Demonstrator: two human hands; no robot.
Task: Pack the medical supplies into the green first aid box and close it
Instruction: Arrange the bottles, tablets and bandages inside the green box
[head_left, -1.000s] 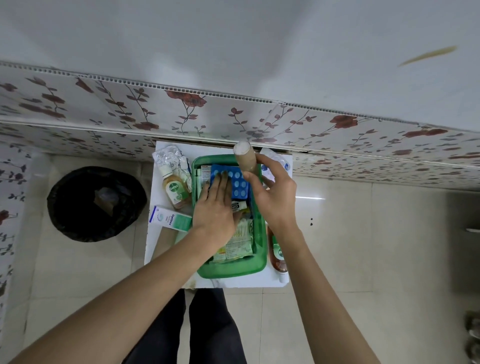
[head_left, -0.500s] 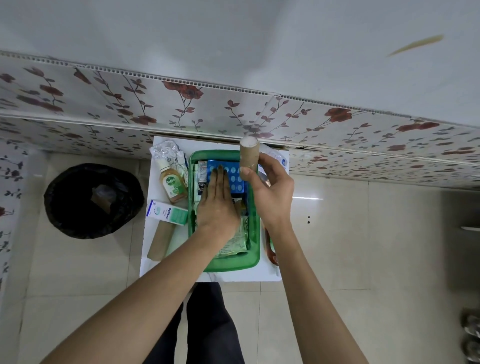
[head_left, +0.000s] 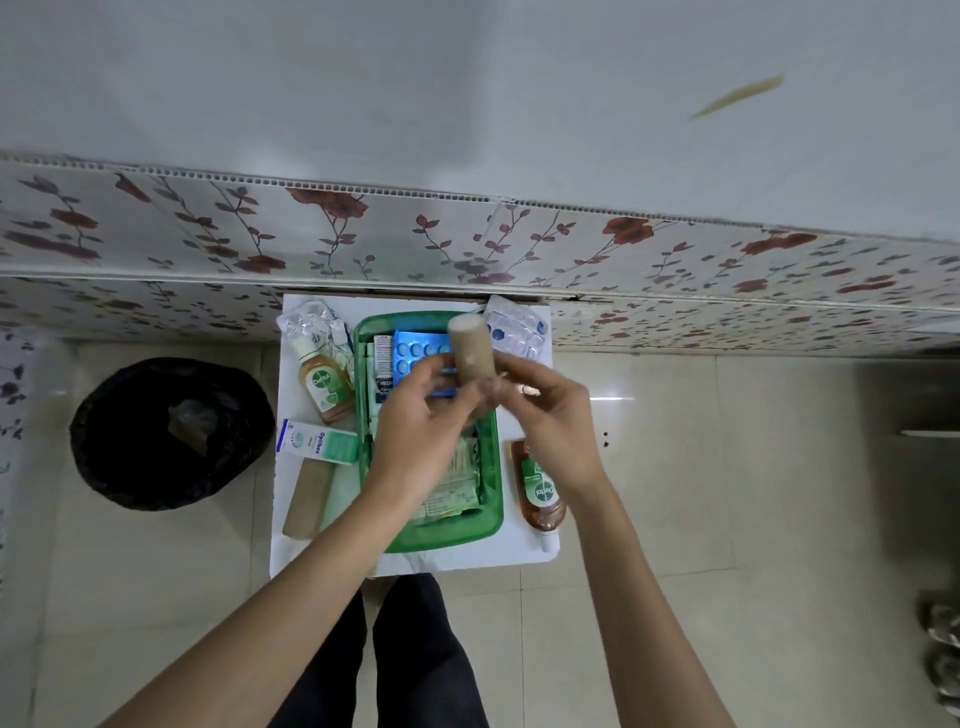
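The open green first aid box (head_left: 492, 512) sits on a small white table (head_left: 470, 561), holding a blue blister pack (head_left: 415, 353), a small carton and sachets. Above the box I hold a beige bandage roll (head_left: 470, 351) upright. My right hand (head_left: 553, 415) grips its lower end, and my left hand (head_left: 423, 431) touches it from the left with fingers curled. Outside the box lie a Dettol bottle (head_left: 324, 382), a white-green carton (head_left: 317, 441) and a second beige roll (head_left: 306, 499) on the left, another Dettol bottle (head_left: 540, 491) and a clear blister pack (head_left: 517, 330) on the right.
A crinkled foil pack (head_left: 311, 319) lies at the table's back left. A black bin (head_left: 169, 431) stands on the tiled floor to the left. The floral wall panel (head_left: 467, 244) runs right behind the table. My legs are below the table's front edge.
My left hand lifted off the blue blister pack and came up to the bandage roll. The right hand brought the roll slightly toward the box's middle.
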